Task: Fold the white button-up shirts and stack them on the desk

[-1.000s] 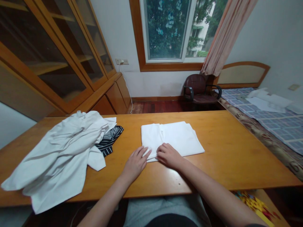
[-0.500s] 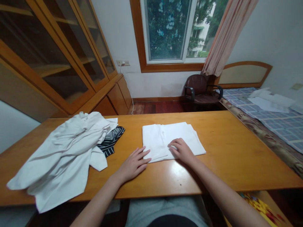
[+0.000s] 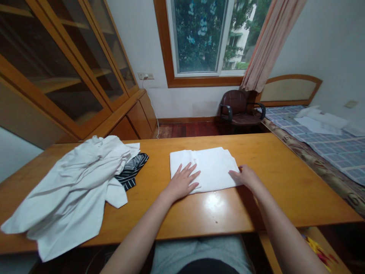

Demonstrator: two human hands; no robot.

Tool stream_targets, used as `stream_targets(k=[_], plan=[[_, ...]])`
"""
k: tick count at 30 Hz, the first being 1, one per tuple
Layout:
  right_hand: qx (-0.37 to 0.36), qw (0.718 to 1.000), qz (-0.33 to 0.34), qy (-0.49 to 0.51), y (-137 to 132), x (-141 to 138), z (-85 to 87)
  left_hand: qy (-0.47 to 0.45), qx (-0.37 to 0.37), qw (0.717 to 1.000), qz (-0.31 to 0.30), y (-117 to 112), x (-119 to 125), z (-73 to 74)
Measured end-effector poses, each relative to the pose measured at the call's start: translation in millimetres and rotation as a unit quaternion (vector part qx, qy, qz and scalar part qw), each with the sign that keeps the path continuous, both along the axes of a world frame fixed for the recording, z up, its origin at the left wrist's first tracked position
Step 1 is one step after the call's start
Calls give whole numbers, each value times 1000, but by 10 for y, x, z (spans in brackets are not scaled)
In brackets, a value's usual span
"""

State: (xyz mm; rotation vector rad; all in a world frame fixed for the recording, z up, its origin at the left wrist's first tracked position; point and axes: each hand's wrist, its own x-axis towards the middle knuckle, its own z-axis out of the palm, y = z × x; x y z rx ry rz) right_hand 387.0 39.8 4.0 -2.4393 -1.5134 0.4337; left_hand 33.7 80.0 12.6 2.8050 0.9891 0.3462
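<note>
A folded white cloth (image 3: 215,167) lies on the wooden table in front of me, its layers stacked into a rough rectangle. My left hand (image 3: 182,182) rests flat on its left part, fingers spread. At the cloth's right edge, my right hand (image 3: 247,177) pinches it, the thumb on top and the fingers curled round the side; the fingertips are partly hidden. To the left is a rumpled heap of white garments (image 3: 76,182), with a black-and-white striped fabric (image 3: 129,175) showing from under its right side.
The table (image 3: 285,182) spans the view, its front edge close to my lap. Behind it are a glass-door cabinet (image 3: 82,68), a brown armchair (image 3: 235,106) and a window. A bed (image 3: 319,133) stands at the right. Something yellow and red (image 3: 319,251) sits below the table's right front.
My left hand has slid from the cloth's left front corner onto its top. My right hand has moved right, from the cloth's middle to its right edge, and taken hold there.
</note>
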Motion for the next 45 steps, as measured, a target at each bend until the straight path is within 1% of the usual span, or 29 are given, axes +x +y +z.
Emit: stream_targets(k=[3, 5, 7, 10, 12, 15, 18, 20, 22, 23, 24, 25, 26, 27, 28, 29, 30, 31, 32, 33, 34, 35, 36, 37, 39, 41, 42, 43, 45], plan=[[-69, 995, 9, 77, 34, 41, 84, 6, 10, 1000, -11, -41, 54, -64], [-67, 986, 7, 151, 23, 28, 129, 4, 17, 1000, -17, -79, 29, -74], [-21, 969, -8, 246, -1, -15, 167, 6, 19, 1000, -24, -118, -12, -62], [63, 930, -26, 362, -15, -116, 243, 17, 21, 999, -35, -167, -55, -34], [110, 913, -30, 391, 18, -193, 331, 27, 24, 998, -44, -193, -61, -28], [185, 906, -14, 380, 134, -340, 536, 42, 25, 997, -56, -225, -47, -29], [249, 909, 27, 333, 275, -603, 820, 38, 9, 997, -61, -249, -28, -17], [293, 903, 84, 303, 338, -881, 1022, 12, -20, 998, -63, -248, -24, -3], [296, 897, 124, 303, 358, -1235, 1189, -43, -78, 994, -70, -218, -31, -4], [295, 894, 147, 305, 352, -1431, 1244, -89, -121, 986, -67, -190, -39, -13], [295, 887, 182, 305, 339, -1631, 1273, -153, -170, 972, -52, -153, -50, -28], [291, 881, 215, 306, 322, -1829, 1275, -233, -220, 947, -18, -108, -66, -46], [287, 875, 244, 303, 303, -2016, 1247, -324, -268, 907, 33, -57, -87, -63], [275, 871, 282, 292, 283, -2184, 1192, -418, -311, 848, 95, -2, -116, -74], [265, 869, 311, 278, 263, -2329, 1114, -502, -352, 775, 157, 57, -156, -77], [264, 868, 333, 256, 244, -2446, 1020, -565, -392, 696, 206, 116, -207, -68], [261, 868, 354, 232, 222, -2534, 917, -607, -432, 623, 238, 174, -269, -48], [255, 869, 372, 205, 198, -2593, 813, -631, -469, 564, 253, 228, -341, -21], [248, 869, 390, 175, 168, -2627, 714, -640, -500, 524, 257, 278, -416, 11], [240, 868, 409, 146, 131, -2642, 625, -642, -521, 501, 257, 321, -490, 42], [232, 866, 427, 118, 89, -2644, 550, -638, -535, 491, 255, 358, -556, 68], [225, 861, 446, 92, 40, -2638, 489, -633, -542, 492, 253, 390, -608, 85], [219, 854, 467, 70, -11, -2629, 443, -626, -543, 500, 251, 416, -644, 91], [216, 844, 489, 51, -65, -2619, 409, -619, -538, 514, 250, 440, -661, 88], [218, 820, 529, 14, -163, -2599, 372, -605, -510, 555, 256, 484, -643, 64], [228, 807, 544, -25, -236, -2558, 360, -591, -471, 595, 272, 532, -581, 40], [233, 809, 538, -41, -260, -2520, 358, -585, -456, 609, 280, 558, -543, 35], [238, 816, 524, -55, -277, -2465, 355, -581, -444, 620, 285, 586, -505, 38], [240, 842, 478, -68, -292, -2306, 344, -577, -432, 631, 286, 640, -435, 60]])
